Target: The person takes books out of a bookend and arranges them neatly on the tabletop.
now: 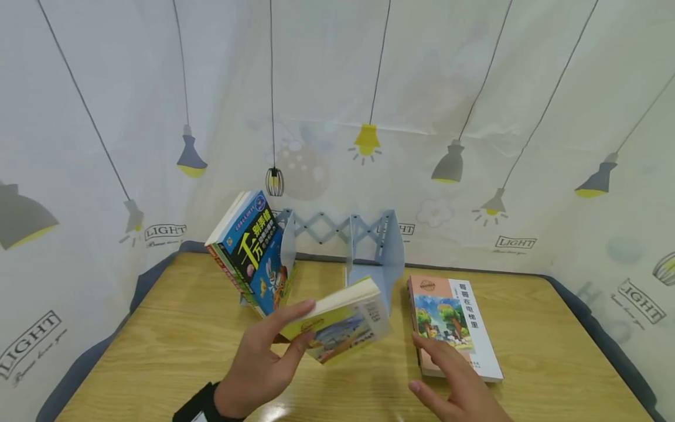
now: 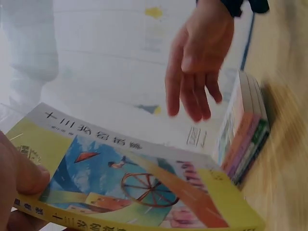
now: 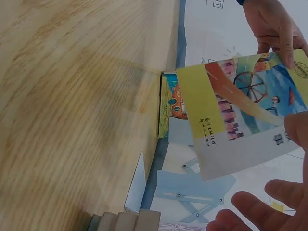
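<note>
Paperback book with a yellow, white and blue illustrated cover [image 1: 350, 331] — held aloft over the table, tilted, in front of a pale blue metal expanding book rack [image 1: 394, 252] with scissor-lattice back. Handling, as judged: a grip at one end alone leaves the far end free to droop or swing, so the thumb is best kept firm, the cover flat and the corners clear of the rack's thin panels; a second hand at the free end would steady it. Left hand [image 1: 269, 357]: pinching the book's left end, thumb on the cover, fingers opposed. Right hand [image 1: 459, 384]: holding nothing, fingers loosely extended and parted, apart from the yellow book. Near the right hand: peach-and-white illustrated paperback [image 1: 453, 308], lying flat atop a small stack. At the rack's left panel: glossy blue-covered book with yellow lettering [image 1: 258, 252], tilted among others. Beneath all — light wood-grain table [image 1: 158, 346].
</note>
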Demonstrator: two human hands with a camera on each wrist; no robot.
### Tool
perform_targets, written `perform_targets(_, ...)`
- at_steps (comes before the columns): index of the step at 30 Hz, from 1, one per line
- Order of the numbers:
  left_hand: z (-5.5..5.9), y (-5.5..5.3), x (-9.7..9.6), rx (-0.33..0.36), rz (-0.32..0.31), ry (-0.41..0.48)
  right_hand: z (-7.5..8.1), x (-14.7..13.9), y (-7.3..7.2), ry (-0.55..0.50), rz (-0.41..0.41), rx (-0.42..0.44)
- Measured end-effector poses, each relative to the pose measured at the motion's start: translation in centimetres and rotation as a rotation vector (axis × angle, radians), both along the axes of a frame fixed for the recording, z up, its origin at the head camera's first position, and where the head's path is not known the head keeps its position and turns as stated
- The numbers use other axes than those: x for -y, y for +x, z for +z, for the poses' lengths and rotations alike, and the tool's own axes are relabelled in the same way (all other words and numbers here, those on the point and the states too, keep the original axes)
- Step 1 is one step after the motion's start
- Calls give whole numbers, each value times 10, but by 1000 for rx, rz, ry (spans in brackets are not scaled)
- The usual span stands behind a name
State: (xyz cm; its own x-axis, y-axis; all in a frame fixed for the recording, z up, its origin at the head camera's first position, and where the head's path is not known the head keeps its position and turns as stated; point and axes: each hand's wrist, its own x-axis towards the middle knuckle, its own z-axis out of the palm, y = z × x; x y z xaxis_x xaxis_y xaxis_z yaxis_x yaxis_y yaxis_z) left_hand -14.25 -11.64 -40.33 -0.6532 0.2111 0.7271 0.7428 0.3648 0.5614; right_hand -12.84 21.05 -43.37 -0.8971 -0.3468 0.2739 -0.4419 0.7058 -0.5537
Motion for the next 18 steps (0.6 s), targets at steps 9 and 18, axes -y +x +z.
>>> perform_targets(9, 3, 16, -12, 141, -216, 19, 6, 6, -2, -75, 65, 36)
perform_targets(18, 3, 23, -21, 211, -289, 10, 8, 4, 0, -104, 171, 61)
